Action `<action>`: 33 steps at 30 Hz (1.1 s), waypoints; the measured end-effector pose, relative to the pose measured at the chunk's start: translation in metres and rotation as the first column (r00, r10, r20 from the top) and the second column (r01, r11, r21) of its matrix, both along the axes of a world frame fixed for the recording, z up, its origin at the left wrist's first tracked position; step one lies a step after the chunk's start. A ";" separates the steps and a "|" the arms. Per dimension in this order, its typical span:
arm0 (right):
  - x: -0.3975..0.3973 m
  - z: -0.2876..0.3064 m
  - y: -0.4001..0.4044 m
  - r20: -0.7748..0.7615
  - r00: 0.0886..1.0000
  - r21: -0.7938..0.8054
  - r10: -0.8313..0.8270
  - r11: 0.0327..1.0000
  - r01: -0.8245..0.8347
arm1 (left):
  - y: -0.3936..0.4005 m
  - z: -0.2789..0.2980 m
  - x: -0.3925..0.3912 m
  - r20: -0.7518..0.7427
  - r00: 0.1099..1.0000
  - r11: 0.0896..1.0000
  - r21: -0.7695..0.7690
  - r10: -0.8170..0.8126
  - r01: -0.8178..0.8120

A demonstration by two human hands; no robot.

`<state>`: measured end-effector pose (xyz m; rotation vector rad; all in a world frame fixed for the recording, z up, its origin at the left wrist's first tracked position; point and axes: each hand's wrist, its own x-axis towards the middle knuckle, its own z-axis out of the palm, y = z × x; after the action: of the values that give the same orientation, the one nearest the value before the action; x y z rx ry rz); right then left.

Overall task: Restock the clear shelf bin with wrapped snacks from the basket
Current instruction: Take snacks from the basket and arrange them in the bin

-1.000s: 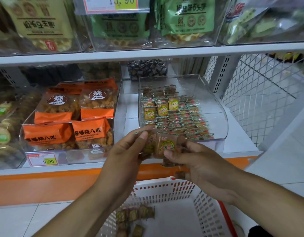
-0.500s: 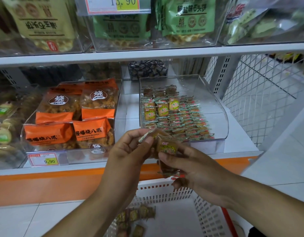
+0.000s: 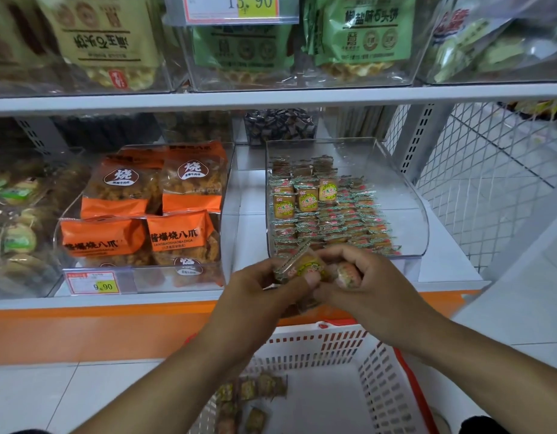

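Note:
Both hands hold a small stack of wrapped snacks (image 3: 307, 267) in clear wrappers with yellow-green labels, just in front of the clear shelf bin (image 3: 405, 220). My left hand (image 3: 261, 292) pinches the stack from the left. My right hand (image 3: 364, 277) curls round its right side and grips another snack piece. Rows of the same snacks (image 3: 327, 214) fill the bin. Below the hands stands a white plastic basket (image 3: 380, 380) with red trim, and several more wrapped snacks (image 3: 252, 393) lie on its floor.
A second clear bin (image 3: 139, 278) with orange snack bags (image 3: 180, 233) sits to the left, a 9.90 price tag (image 3: 93, 282) on its front. An upper shelf (image 3: 270, 97) with bagged goods hangs overhead. A white wire mesh panel (image 3: 490, 183) closes the right side.
The two hands have drawn closer together round the snack stack and dropped slightly, turning the stack between the fingers. The basket and bin have not moved.

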<state>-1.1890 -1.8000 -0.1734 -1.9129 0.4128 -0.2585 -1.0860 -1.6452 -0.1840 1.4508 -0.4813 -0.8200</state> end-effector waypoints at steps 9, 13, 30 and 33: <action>0.000 -0.003 -0.017 -0.012 1.000 0.155 0.013 0.988 -0.011 | -0.004 -0.005 0.015 -0.326 0.922 0.961 -0.107 0.207 -0.254; 0.001 0.002 -0.011 0.284 0.958 0.011 -0.042 0.999 0.040 | -0.005 -0.005 0.014 -0.343 0.924 0.978 -0.063 0.167 -0.200; -0.002 -0.010 0.006 0.123 0.991 0.013 0.045 0.999 -0.046 | -0.005 -0.009 -0.001 -0.389 0.920 0.988 -0.120 0.042 -0.096; 0.000 -0.010 0.006 0.119 0.993 0.065 0.022 0.997 -0.029 | -0.004 -0.006 0.001 -0.318 0.947 0.991 -0.101 0.054 -0.090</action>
<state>-1.1886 -1.7943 -0.1834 -1.8263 0.3134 -0.3359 -1.0851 -1.6494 -0.1900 1.1970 -0.2271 -0.9298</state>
